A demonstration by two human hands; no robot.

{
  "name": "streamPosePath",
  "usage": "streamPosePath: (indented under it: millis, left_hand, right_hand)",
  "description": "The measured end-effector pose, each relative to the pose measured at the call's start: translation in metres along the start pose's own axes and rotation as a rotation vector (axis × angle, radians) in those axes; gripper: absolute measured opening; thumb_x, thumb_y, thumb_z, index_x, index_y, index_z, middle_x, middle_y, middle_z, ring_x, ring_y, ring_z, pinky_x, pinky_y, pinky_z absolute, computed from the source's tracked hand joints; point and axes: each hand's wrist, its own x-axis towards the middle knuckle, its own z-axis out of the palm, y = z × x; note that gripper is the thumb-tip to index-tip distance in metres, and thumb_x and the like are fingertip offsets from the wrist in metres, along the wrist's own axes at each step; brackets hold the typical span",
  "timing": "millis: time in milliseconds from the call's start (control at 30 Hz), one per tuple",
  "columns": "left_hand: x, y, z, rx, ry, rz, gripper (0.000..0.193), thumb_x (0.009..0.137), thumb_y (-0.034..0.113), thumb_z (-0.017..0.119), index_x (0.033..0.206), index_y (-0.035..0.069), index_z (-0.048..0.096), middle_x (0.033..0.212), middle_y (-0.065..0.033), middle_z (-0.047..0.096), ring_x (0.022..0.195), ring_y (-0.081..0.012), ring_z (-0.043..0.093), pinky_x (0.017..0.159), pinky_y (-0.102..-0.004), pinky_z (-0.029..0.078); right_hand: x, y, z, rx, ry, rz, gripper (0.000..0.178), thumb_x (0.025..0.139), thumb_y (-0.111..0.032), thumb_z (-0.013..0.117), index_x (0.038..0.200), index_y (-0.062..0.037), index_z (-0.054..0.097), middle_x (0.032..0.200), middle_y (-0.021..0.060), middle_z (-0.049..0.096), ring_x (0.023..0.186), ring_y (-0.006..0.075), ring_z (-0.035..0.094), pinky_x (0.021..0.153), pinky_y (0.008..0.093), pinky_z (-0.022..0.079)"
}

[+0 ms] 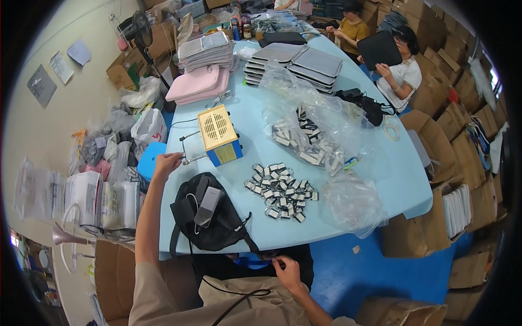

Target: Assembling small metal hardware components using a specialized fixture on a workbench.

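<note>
My left hand [170, 163] is at the table's left edge, fingers pinched together beside the end of a metal arm [191, 160]. That arm sticks out from a box-shaped device [218, 135] with a slotted cream top and blue sides. Whatever the pinch holds is too small to tell. Low over my lap, just off the table's front edge, my right hand [287, 272] has its fingers closed next to a dark and blue patch. What is in them cannot be made out. Between my arms lies a black drawstring bag [228, 221] with a grey power bank [209, 206] and cable on it.
Small white-and-black pieces with metal rings [283, 190] form a pile on the light blue table [261, 233]. Clear plastic bags [356, 204] lie right of it. Grey sleeves [315, 65] and pink sleeves [198, 84] are stacked farther back. Co-workers sit at the far right; cardboard boxes [418, 233] crowd that side.
</note>
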Motion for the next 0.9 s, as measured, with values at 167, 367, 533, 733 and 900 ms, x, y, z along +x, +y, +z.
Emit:
streamPosePath:
  millis: [167, 367, 533, 733, 900]
  left_hand:
    - [-0.004, -0.003, -0.006, 0.163, 0.228, 0.091, 0.025, 0.089, 0.015, 0.078, 0.102, -0.006, 0.077, 0.08, -0.0048, 0.071, 0.065, -0.009, 0.063, 0.061, -0.0205, 0.052]
    - [-0.039, -0.005, -0.026, 0.255, 0.322, 0.351, 0.024, 0.091, 0.017, 0.079, 0.104, -0.003, 0.078, 0.081, -0.0018, 0.073, 0.068, -0.0073, 0.062, 0.062, -0.0217, 0.046]
    - [-0.095, 0.003, -0.038, 0.064, 0.245, 0.392, 0.027, 0.094, 0.018, 0.078, 0.112, -0.003, 0.076, 0.088, -0.0011, 0.073, 0.077, -0.0061, 0.063, 0.071, -0.0216, 0.049]
    - [-0.175, 0.036, -0.018, 0.018, 0.187, 0.414, 0.027, 0.096, 0.013, 0.075, 0.116, -0.004, 0.074, 0.094, -0.0019, 0.074, 0.083, -0.0066, 0.065, 0.078, -0.0218, 0.051]
    - [-0.221, 0.047, 0.002, -0.015, 0.134, 0.443, 0.025, 0.097, 0.013, 0.073, 0.115, -0.005, 0.073, 0.091, -0.0013, 0.071, 0.082, -0.0078, 0.063, 0.077, -0.0229, 0.05]
  right_hand:
    - [0.001, -0.004, -0.001, -0.001, 0.014, -0.001, 0.019, 0.093, -0.013, 0.071, 0.095, 0.0056, 0.072, 0.087, 0.0177, 0.074, 0.075, 0.0287, 0.074, 0.068, 0.035, 0.057]
    - [-0.001, -0.002, -0.004, 0.017, 0.021, -0.009, 0.02, 0.094, -0.017, 0.071, 0.096, 0.0025, 0.074, 0.09, 0.0181, 0.073, 0.077, 0.0327, 0.072, 0.069, 0.0388, 0.056]
    - [0.0, -0.016, -0.004, -0.023, 0.016, -0.078, 0.017, 0.094, -0.014, 0.071, 0.095, 0.0029, 0.073, 0.088, 0.0167, 0.073, 0.075, 0.0306, 0.072, 0.067, 0.0369, 0.056]
    - [0.001, -0.078, -0.011, 0.142, 0.087, -0.237, 0.005, 0.091, -0.002, 0.073, 0.092, 0.0027, 0.072, 0.081, 0.0121, 0.07, 0.069, 0.0213, 0.07, 0.063, 0.0293, 0.054]
    - [0.021, -0.138, 0.003, 0.196, 0.11, -0.426, 0.006, 0.089, 0.0, 0.075, 0.092, 0.0035, 0.072, 0.081, 0.0124, 0.069, 0.069, 0.0215, 0.067, 0.063, 0.0297, 0.053]
